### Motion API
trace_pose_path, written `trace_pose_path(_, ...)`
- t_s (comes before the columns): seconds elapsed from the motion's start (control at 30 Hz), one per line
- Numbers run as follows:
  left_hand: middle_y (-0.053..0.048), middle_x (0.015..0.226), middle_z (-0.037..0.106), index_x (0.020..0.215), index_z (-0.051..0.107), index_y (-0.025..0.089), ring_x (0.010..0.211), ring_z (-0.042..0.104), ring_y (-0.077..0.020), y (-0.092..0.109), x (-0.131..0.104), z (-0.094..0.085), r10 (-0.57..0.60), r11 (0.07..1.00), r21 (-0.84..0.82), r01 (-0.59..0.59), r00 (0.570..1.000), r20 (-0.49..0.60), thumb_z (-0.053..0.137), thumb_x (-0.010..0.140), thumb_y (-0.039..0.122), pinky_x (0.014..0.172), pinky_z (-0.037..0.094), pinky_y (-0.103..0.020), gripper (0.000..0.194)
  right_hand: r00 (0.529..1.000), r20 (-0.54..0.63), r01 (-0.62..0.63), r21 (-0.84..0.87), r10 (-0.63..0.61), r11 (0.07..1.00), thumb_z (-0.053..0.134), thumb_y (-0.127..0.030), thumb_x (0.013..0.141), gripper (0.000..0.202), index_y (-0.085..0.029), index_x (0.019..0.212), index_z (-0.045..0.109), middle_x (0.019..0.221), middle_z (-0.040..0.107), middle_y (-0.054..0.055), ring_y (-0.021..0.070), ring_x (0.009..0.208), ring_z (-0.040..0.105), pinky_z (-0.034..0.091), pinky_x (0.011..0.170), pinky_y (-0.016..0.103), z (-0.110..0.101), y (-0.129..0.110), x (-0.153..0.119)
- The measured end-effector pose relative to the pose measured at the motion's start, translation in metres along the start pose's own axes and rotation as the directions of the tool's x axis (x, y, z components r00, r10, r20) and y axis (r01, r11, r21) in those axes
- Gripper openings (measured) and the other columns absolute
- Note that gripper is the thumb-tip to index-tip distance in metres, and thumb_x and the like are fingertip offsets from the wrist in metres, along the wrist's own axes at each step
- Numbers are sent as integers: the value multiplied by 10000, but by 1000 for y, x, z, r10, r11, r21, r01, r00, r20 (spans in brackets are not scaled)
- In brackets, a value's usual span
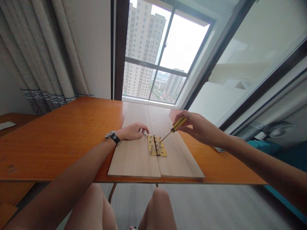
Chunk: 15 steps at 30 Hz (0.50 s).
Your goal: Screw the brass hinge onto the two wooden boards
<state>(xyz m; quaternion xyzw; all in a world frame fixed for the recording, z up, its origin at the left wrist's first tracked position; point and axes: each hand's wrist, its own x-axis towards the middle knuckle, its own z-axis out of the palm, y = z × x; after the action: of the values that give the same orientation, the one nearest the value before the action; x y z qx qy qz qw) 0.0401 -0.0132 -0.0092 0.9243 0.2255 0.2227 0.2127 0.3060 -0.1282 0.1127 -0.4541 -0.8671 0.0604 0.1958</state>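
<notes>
My right hand point(189, 123) is closed round the yellow and black handle of a screwdriver point(177, 125). The screwdriver slants down to the left, its tip on the right leaf of a brass hinge point(157, 146). The hinge lies unfolded across the seam between two pale wooden boards, a left board point(134, 163) and a right board point(178, 163). Small screws, hard to tell apart, lie on its left leaf. On the left board rests my left hand point(135, 131), fingers curled beside the hinge's upper left corner. A small metallic bit shows under its fingertips, too small to name.
The boards lie on an orange-brown wooden table point(79, 137) whose front edge runs above my knees. A flat dark object point(218, 149), perhaps a phone, lies partly under my right forearm. Behind stands a window point(165, 54); a grey curtain point(48, 48) hangs on the left.
</notes>
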Motion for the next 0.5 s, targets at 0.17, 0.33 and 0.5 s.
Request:
trace_pose_path(0.17, -2, 811, 622, 1014, 720, 174, 789, 574, -156, -1, 0, 1, -9, 999, -49, 9, 1000, 4, 464, 712, 47, 724, 438, -234, 416, 993, -78, -97, -55, 92, 994, 682, -343, 830, 159, -247, 904, 579, 845, 771, 14, 223, 785, 747, 545, 698, 322, -3, 7, -4)
trace_pose_path(0.33, -8, 826, 639, 1010, 728, 178, 810, 579, -162, -1, 0, 1, -18, 999, -40, 18, 1000, 1, 467, 723, 49, 734, 436, -235, 409, 983, -95, -166, -87, 158, 982, 722, -369, 798, 197, -239, 810, 574, 686, 739, -9, 200, 628, 711, 504, 614, 301, -3, 3, -1)
trace_pose_path(0.5, -17, 854, 659, 1010, 735, 177, 831, 590, -168, -1, 0, 0, -1, 999, -40, 1, 1000, 6, 476, 730, 50, 757, 446, -239, 403, 982, -153, -130, -125, 111, 984, 761, -444, 765, 282, -230, 729, 580, 695, 726, 9, 215, 659, 702, 489, 589, 300, 1, 0, 1)
